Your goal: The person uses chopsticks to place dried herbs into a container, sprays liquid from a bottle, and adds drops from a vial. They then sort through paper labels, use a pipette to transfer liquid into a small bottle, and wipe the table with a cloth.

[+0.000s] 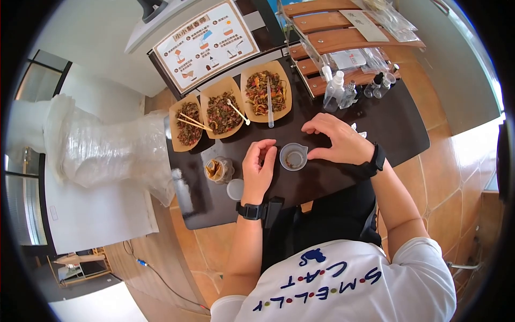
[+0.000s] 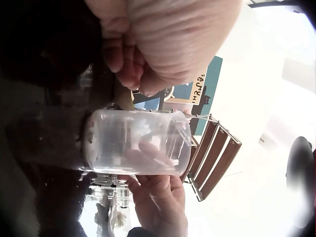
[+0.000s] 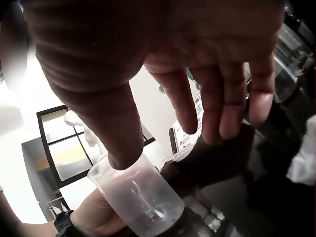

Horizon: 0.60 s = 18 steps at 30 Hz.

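A translucent plastic beaker (image 1: 293,157) with a pouring spout stands upright on the dark table, a few brown bits at its bottom. On its left is the left hand (image 1: 259,169), fingers loosely bent and holding nothing. The right hand (image 1: 342,140) is on the other side, fingers spread and empty, its thumb tip close to the spout; whether it touches is unclear. In the left wrist view the beaker (image 2: 138,143) lies between the left hand (image 2: 173,39) and the right hand (image 2: 160,202). The right wrist view has the right thumb over the rim of the beaker (image 3: 143,197).
Three paper trays of dried plant mix (image 1: 225,115) line the table's far side, with chopsticks, a small spoon and a long clear tool. A jar of yellowish pieces (image 1: 217,170) and a white lid (image 1: 235,189) are at left. Bottles (image 1: 335,88) stand beside a wooden rack (image 1: 332,32).
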{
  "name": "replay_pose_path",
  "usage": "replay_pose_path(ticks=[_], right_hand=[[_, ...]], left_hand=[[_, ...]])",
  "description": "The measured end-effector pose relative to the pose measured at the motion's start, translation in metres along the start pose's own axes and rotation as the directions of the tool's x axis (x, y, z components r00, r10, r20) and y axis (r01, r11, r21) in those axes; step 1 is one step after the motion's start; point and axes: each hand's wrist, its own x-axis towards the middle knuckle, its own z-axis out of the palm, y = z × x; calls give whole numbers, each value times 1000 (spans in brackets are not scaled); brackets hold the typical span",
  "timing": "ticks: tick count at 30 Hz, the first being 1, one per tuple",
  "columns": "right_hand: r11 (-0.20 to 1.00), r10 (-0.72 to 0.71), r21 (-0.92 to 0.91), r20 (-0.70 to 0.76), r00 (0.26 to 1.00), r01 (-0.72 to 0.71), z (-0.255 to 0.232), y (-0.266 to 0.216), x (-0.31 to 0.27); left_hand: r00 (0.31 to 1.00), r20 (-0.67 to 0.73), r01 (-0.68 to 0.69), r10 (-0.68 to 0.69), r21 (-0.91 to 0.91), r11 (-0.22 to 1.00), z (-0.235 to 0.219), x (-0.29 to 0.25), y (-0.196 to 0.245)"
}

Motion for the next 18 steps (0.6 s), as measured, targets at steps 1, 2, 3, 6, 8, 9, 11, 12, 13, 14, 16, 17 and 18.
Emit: replay_pose_path(ticks=[1,2,3,6,8,9,11,12,13,14,16,17,18], right_hand=[[1000,-20,0,34,999,20,0,1,5],[999,-39,4,56,998,39,-2,0,11],[998,-19,56,80,997,14,-3,-3,18],[978,-14,206,53,999,2,0,-5,39],[975,-4,222,62,998,-10,-1,-4,52],[980,-41,197,59,997,29,-2,-4,56],[977,-99,199,79,992,82,-1,1,60],[973,-111,212,86,990,91,1,5,60],[969,-105,236,98,990,80,2,9,58],[963,-97,260,108,989,67,4,12,56],[958,-91,282,99,991,60,5,17,54],[956,-79,289,85,993,51,5,17,53],[957,-76,283,43,996,61,4,15,53]], left_hand=[[1000,7,-13,13,13,1000,0,0,1],[1000,5,-27,27,27,999,0,0,2],[999,-33,-25,26,30,999,1,0,-1],[1000,12,26,-26,-67,997,0,0,-7],[998,-7,65,-65,-48,997,-1,-3,4],[995,11,103,-102,-49,993,-1,-4,10],[997,1,73,-73,-51,996,-2,-9,12],[998,13,64,-63,-71,995,-3,-11,11],[998,29,59,-56,-92,994,-4,-14,11],[998,18,69,-68,-52,996,-5,-16,11],[999,7,36,-36,-6,999,-6,-21,14],[1000,8,-5,5,31,1000,-7,-22,19],[1000,7,5,-5,43,999,-9,-27,24]])
